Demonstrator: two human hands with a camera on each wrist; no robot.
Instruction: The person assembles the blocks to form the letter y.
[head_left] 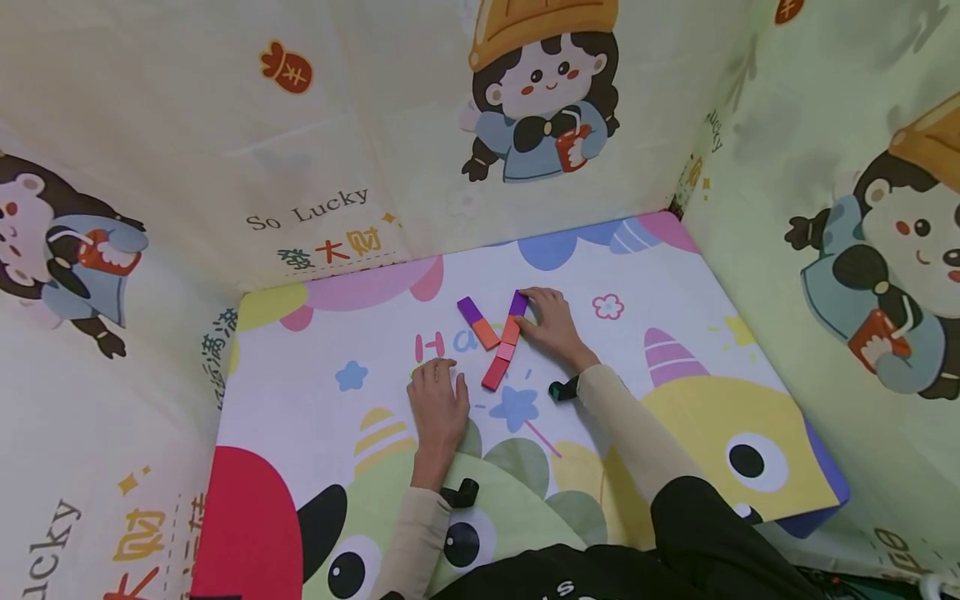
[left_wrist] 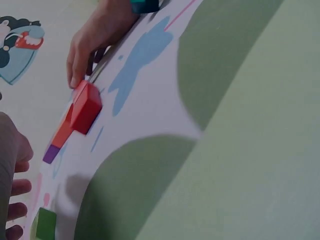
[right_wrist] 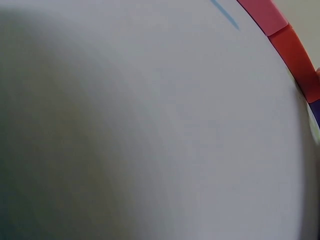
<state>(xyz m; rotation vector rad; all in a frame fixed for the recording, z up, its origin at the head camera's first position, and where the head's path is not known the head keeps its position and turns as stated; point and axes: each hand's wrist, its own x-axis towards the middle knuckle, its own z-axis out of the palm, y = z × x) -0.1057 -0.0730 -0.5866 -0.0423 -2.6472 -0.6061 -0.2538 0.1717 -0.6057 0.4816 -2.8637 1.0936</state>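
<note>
Colored blocks form a Y-like figure on the printed mat. Its left branch has a purple block (head_left: 470,310) and an orange block (head_left: 485,335). The longer row runs from another purple block (head_left: 518,302) through an orange block (head_left: 511,330) and a pink block (head_left: 506,352) to a red block (head_left: 494,374). My right hand (head_left: 557,323) touches this row's far part, index finger at the purple block and thumb beside the orange one. My left hand (head_left: 437,404) is low over the mat, left of the figure, fingers loosely bent. A green block (left_wrist: 46,224) lies close to its fingers.
Patterned cloth walls (head_left: 360,150) rise behind and on both sides of the mat (head_left: 285,375). Black wrist cameras (head_left: 461,493) are strapped to both wrists. Printed stars, flowers and animal faces cover the mat.
</note>
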